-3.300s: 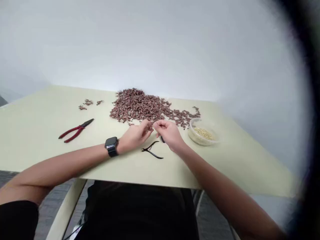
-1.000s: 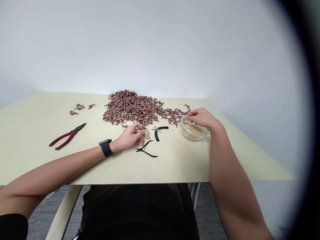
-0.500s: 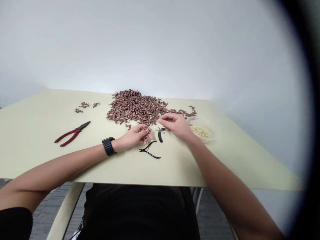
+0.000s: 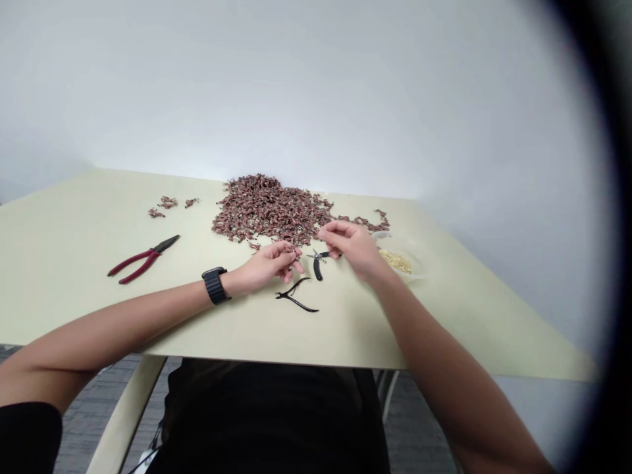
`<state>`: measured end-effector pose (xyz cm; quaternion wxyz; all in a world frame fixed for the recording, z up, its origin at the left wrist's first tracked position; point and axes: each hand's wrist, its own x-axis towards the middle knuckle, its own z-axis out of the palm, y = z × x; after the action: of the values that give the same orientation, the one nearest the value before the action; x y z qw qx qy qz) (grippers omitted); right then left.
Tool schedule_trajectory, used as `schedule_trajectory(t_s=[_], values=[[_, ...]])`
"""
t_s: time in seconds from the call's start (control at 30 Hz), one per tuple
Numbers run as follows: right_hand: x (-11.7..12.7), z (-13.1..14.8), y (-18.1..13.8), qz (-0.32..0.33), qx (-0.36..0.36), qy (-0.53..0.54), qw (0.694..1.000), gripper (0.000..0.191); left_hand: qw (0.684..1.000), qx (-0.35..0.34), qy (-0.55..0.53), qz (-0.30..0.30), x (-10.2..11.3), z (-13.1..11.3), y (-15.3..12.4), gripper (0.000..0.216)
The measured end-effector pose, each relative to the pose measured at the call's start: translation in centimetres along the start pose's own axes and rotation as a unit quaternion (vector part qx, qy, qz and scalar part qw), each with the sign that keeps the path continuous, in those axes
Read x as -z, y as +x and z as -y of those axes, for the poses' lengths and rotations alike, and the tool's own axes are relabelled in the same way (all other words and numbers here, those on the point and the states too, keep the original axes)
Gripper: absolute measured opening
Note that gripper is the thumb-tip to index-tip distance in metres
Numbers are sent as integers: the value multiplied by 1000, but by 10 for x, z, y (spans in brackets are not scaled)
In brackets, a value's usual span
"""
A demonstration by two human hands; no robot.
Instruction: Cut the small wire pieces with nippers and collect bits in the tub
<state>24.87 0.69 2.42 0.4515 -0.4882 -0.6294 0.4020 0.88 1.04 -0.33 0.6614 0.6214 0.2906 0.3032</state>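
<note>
My left hand (image 4: 269,266), with a dark watch at its wrist, has its fingers closed round a small reddish-brown piece (image 4: 295,251) like those in the heap. To the right, my right hand (image 4: 354,249) makes a pinch over the table; whatever is between its fingertips is too small to make out. Between the hands lie small black-handled cutters (image 4: 317,266), partly beneath the right hand. Black nippers (image 4: 298,303) rest nearer to me. Just beyond both hands spreads a heap of small reddish-brown pieces (image 4: 269,209) with shiny bits among them.
Red-handled pliers (image 4: 144,261) lie on the left of the pale table (image 4: 222,336). Behind them are a few loose brown pieces (image 4: 168,202). A clear bowl (image 4: 419,268) with small gold-coloured bits stands beside my right forearm. A white wall (image 4: 316,99) rises behind the table.
My right hand has shifted slightly to the right, away from the left hand. The left hand keeps its place and its grip. The view has tilted a little.
</note>
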Motion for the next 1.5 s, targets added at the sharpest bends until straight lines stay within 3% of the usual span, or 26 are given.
schedule_trajectory(t_s=[0.07,0.13,0.2,0.27,0.4,0.53,0.83,0.93,1.07,1.23,1.3,1.4,1.5], values=[[36,6,0,-54,25,-99,993,31,1000,5,-3,-6,1,1,1,34],[78,5,-1,-112,26,-235,965,20,1000,10,-6,-13,2,3,1,33],[117,-5,0,-143,-34,-354,924,16,1000,12,-3,-16,3,5,2,32],[145,-20,1,-107,-118,-429,889,15,1000,11,-2,-11,3,7,4,32],[166,-44,6,-32,-189,-425,885,19,1000,10,0,-5,5,12,5,33],[166,-49,9,-38,-200,-399,894,19,1000,9,1,-4,6,13,4,35],[156,-31,2,-65,-197,-342,916,20,1000,19,8,-3,4,10,3,35],[146,-23,2,-92,-159,-282,941,27,1000,16,17,-3,3,9,3,36],[98,-7,4,-110,-39,-118,986,43,999,13,28,15,2,7,2,39],[4,2,-2,3,79,-126,989,34,999,-4,30,41,-1,4,-1,41],[-21,-1,-5,46,106,-130,985,30,998,-7,32,45,-1,2,-2,42],[-36,-8,-8,46,139,-166,975,24,999,-10,29,33,-1,1,-1,43],[-32,-13,-8,32,157,-209,965,20,1000,-13,15,18,-1,4,1,40]])
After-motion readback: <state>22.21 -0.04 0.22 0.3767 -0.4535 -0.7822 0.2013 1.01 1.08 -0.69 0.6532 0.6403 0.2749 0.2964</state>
